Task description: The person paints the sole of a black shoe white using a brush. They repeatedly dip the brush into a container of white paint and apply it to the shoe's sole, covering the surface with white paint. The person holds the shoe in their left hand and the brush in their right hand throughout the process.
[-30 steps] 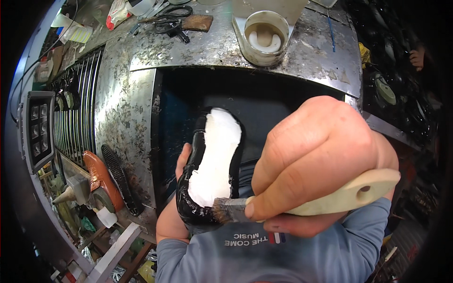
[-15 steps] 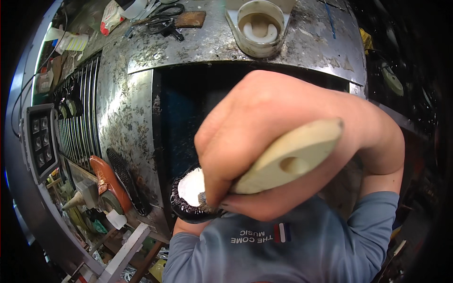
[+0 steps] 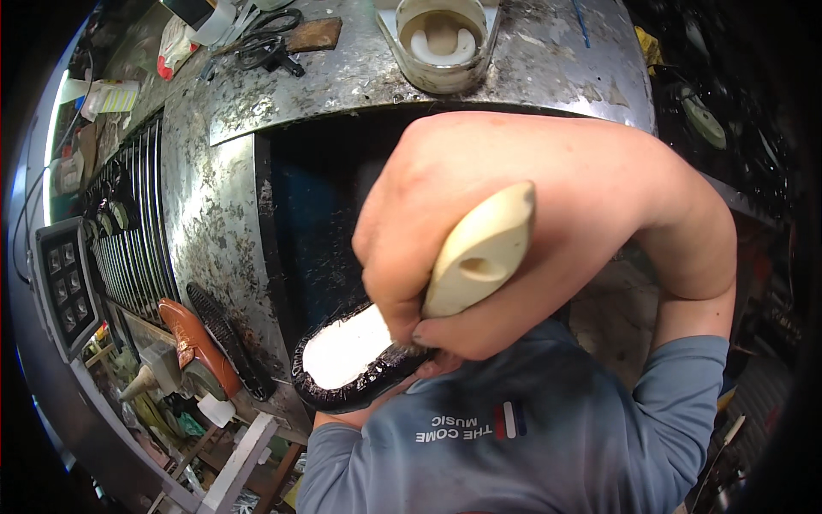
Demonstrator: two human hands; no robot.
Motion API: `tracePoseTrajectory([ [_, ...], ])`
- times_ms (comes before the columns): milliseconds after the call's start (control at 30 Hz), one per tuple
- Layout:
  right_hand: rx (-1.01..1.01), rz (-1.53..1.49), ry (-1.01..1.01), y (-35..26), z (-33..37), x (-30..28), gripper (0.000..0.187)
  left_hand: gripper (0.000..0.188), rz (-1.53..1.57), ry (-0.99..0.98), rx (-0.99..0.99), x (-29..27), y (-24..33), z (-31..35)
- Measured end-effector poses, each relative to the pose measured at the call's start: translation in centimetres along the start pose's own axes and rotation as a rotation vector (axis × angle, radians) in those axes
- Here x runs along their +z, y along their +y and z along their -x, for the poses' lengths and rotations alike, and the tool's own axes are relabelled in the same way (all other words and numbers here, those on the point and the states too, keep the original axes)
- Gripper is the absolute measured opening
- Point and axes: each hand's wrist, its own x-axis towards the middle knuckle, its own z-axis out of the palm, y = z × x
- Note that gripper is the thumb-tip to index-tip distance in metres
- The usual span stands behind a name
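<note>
Over the white underside [image 3: 342, 349] of the black shoe [image 3: 351, 397], I had the right hand [image 3: 419, 184] with its fingers wrapped round a pale-handled brush [image 3: 475, 244], tip low at the edge. Beneath, the partly hidden left hand [image 3: 442, 364] held the upturned shoe before the grey T-shirt [image 3: 514, 463]. Beyond stretched the metal counter [image 3: 193, 184], carrying a jar [image 3: 441, 79] and scissors [image 3: 261, 43]; leftward sat a brown loafer [image 3: 195, 343].

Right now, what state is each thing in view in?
Brush with cream paddle-shaped handle: gripped, bristles mostly hidden.
Right hand: closed around the handle.
Glossy black shoe with white bottom: underside up, partly covered.
Left hand: mostly hidden by that shoe; grip unclear.
Tan leather shoe: set down, untouched.
Round translucent jar: upright, open-topped.
</note>
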Motion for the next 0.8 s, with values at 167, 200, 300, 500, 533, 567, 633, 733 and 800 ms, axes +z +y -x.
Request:
tracePoseTrajectory([
  [167,-0.310,0.123,0.177,1.0,0.4,-0.6,0.013,0.070,0.018,-0.037,0.090,-0.2,1.0,0.7],
  [200,-0.362,0.142,0.240,1.0,0.7,-0.9,0.017,0.070,0.024,-0.048,0.117,0.0,1.5,0.8],
  [300,-0.366,0.144,0.381,0.9,1.7,-2.3,0.028,0.070,0.056,-0.113,0.253,-0.5,3.4,1.6],
  [500,-0.185,0.099,0.572,0.3,4.7,-1.8,0.033,0.070,-0.875,-0.088,0.571,3.0,10.7,6.9],
  [533,-0.187,0.083,0.583,0.7,5.1,-1.6,0.034,0.071,-0.966,-0.001,0.616,4.0,11.3,7.7],
  [567,-0.176,0.082,0.597,1.0,5.5,-1.5,0.034,0.071,-1.074,0.083,0.672,4.4,12.4,8.4],
  [633,-0.162,0.083,0.623,1.3,6.1,-1.6,0.034,0.074,-1.257,0.340,0.752,5.7,14.9,9.9],
  [733,-0.161,0.097,0.658,1.5,6.5,-1.8,0.034,0.084,-1.389,0.591,0.869,6.2,19.6,12.4],
  [800,-0.147,0.101,0.677,1.6,6.8,-1.9,0.035,0.088,-1.466,0.790,1.009,6.3,23.0,14.1],
])
